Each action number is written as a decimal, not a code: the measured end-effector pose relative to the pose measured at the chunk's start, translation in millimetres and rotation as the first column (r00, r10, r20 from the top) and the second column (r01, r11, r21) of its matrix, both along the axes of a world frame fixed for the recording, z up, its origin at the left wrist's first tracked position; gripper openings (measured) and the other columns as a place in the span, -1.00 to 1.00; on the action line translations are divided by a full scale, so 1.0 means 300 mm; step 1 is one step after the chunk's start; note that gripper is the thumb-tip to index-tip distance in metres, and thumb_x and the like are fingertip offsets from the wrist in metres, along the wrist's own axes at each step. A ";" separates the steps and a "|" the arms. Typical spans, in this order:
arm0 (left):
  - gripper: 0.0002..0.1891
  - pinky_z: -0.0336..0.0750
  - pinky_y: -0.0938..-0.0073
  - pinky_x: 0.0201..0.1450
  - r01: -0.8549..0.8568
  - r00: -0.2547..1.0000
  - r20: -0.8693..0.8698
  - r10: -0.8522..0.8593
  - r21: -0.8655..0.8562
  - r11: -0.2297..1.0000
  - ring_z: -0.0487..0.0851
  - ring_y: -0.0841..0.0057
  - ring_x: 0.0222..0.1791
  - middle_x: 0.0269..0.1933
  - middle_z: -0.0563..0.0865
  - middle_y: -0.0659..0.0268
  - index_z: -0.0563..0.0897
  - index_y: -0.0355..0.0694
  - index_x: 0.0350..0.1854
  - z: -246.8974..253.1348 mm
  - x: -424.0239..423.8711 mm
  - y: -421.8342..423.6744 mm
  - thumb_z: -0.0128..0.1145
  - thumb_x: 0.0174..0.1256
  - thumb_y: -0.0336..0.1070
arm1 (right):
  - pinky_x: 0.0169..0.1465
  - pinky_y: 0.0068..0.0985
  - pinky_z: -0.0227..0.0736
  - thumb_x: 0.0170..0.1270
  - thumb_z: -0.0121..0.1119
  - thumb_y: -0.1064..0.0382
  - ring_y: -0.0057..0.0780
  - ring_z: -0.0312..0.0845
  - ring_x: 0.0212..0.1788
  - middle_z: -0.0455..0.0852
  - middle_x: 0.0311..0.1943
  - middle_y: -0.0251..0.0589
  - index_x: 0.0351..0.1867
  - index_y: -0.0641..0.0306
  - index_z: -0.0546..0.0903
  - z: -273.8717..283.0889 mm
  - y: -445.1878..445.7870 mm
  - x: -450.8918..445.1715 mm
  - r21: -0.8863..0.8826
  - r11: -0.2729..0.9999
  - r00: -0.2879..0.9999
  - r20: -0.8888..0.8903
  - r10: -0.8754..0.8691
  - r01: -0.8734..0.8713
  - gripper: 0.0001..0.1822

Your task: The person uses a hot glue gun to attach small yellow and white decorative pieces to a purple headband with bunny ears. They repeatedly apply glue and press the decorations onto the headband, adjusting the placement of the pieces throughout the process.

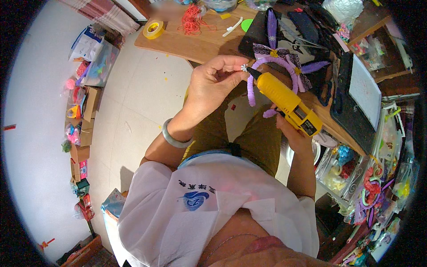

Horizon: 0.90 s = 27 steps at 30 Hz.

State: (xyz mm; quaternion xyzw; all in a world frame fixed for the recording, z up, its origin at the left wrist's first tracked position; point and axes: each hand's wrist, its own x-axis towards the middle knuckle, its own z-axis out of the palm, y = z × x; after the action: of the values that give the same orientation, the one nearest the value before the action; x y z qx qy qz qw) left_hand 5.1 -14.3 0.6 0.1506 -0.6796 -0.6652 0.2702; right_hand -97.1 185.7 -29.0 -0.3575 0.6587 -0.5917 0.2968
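Between the thumb and index finger of my left hand (218,85) is a small white snowflake-shaped piece (244,68). My right hand (293,133) grips a yellow hot glue gun (280,91), whose black nozzle points at the snowflake and is touching it or very close. Behind the gun is a purple fuzzy headband (251,90) with lace bows and yellow centres. Two purple ear shapes stand out from it; the upper ear (272,28) bears another white snowflake. The headband's lower end (270,113) shows by my right fingers, partly hidden by the gun.
On the wooden table (173,43) lie yellow tape (154,30), tangled red string (192,20), a white strip (233,26) and a green disc (247,25). A black-edged board (365,90) is at the right. Below it, a rack (337,177) holds bagged craft supplies.
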 end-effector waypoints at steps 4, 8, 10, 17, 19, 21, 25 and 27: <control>-0.73 0.50 0.65 -0.13 -0.002 1.000 0.002 0.002 -0.005 1.000 0.60 0.62 -0.27 -0.26 0.65 0.30 0.55 -0.34 -0.11 -0.002 -0.001 -0.001 0.15 0.11 -0.59 | -0.13 -0.45 0.46 0.17 0.12 0.31 -0.42 0.57 -0.20 0.65 -0.28 -0.24 -0.13 0.22 0.51 -0.013 -0.004 0.001 0.016 1.000 1.000 0.017 -0.024 0.023 -0.77; -0.75 0.50 0.67 -0.14 -0.012 1.000 0.015 0.012 -0.008 1.000 0.60 0.64 -0.26 -0.26 0.65 0.29 0.55 -0.36 -0.12 0.005 0.000 0.000 0.14 0.12 -0.58 | -0.26 -0.63 0.36 0.13 0.09 0.42 -0.61 0.45 -0.33 0.59 -0.24 -0.27 -0.10 0.26 0.49 -0.007 -0.017 0.007 -0.004 1.000 0.999 -0.043 -0.009 0.009 -0.74; -0.78 0.49 0.70 -0.16 -0.014 1.000 0.013 0.014 0.014 1.000 0.60 0.67 -0.26 -0.27 0.66 0.27 0.54 -0.38 -0.14 0.003 -0.002 0.000 0.12 0.14 -0.57 | -0.32 -0.72 0.31 0.11 0.08 0.49 -0.70 0.39 -0.39 0.56 -0.22 -0.29 -0.08 0.27 0.47 -0.011 -0.015 0.007 -0.054 0.998 1.000 0.014 -0.011 0.012 -0.70; -0.73 0.51 0.65 -0.13 -0.003 1.000 0.023 0.003 0.008 1.000 0.61 0.62 -0.26 -0.25 0.65 0.27 0.55 -0.36 -0.11 -0.001 -0.004 0.000 0.16 0.10 -0.58 | -0.28 -0.72 0.31 0.11 0.07 0.50 -0.66 0.41 -0.34 0.54 -0.21 -0.25 -0.10 0.27 0.45 -0.082 0.014 -0.004 -0.203 0.979 0.986 0.165 0.005 0.029 -0.72; -0.74 0.51 0.65 -0.13 -0.006 0.999 0.031 0.006 0.014 1.000 0.61 0.62 -0.26 -0.25 0.65 0.27 0.55 -0.36 -0.12 -0.003 -0.002 0.000 0.16 0.10 -0.57 | -0.26 -0.71 0.32 0.11 0.07 0.50 -0.64 0.42 -0.32 0.54 -0.21 -0.24 -0.10 0.28 0.45 -0.086 0.015 -0.005 -0.221 0.975 0.984 0.174 0.024 0.015 -0.72; -0.77 0.50 0.69 -0.16 -0.009 0.999 0.033 0.009 0.015 1.000 0.60 0.66 -0.27 -0.27 0.66 0.27 0.55 -0.37 -0.14 -0.003 -0.003 0.001 0.15 0.12 -0.56 | -0.23 -0.69 0.33 0.12 0.06 0.50 -0.61 0.43 -0.29 0.54 -0.20 -0.23 -0.10 0.28 0.44 -0.093 0.019 -0.005 -0.226 0.974 0.982 0.188 0.037 0.006 -0.72; -0.79 0.49 0.70 -0.17 0.004 1.000 0.024 -0.006 0.053 0.999 0.60 0.68 -0.28 -0.28 0.67 0.27 0.55 -0.38 -0.15 0.003 -0.006 0.001 0.14 0.13 -0.56 | -0.10 -0.60 0.36 0.12 0.06 0.50 -0.52 0.47 -0.19 0.54 -0.21 -0.22 -0.10 0.29 0.45 -0.097 0.011 0.001 -0.172 0.984 0.991 0.131 -0.025 0.048 -0.72; -0.78 0.50 0.70 -0.17 0.009 1.000 0.018 -0.010 0.062 0.998 0.61 0.67 -0.28 -0.28 0.67 0.27 0.55 -0.38 -0.15 0.000 -0.005 -0.002 0.14 0.13 -0.57 | -0.04 -0.56 0.36 0.12 0.06 0.51 -0.48 0.47 -0.14 0.55 -0.21 -0.21 -0.10 0.29 0.46 -0.121 0.021 -0.007 -0.117 0.992 0.996 0.083 -0.045 0.054 -0.72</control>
State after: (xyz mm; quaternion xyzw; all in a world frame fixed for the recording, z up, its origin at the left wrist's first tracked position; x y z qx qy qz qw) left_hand 3.6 -14.9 0.5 0.1616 -0.6619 -0.6857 0.2560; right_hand -99.3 192.1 -65.2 -0.3339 0.6185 -0.6510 0.2866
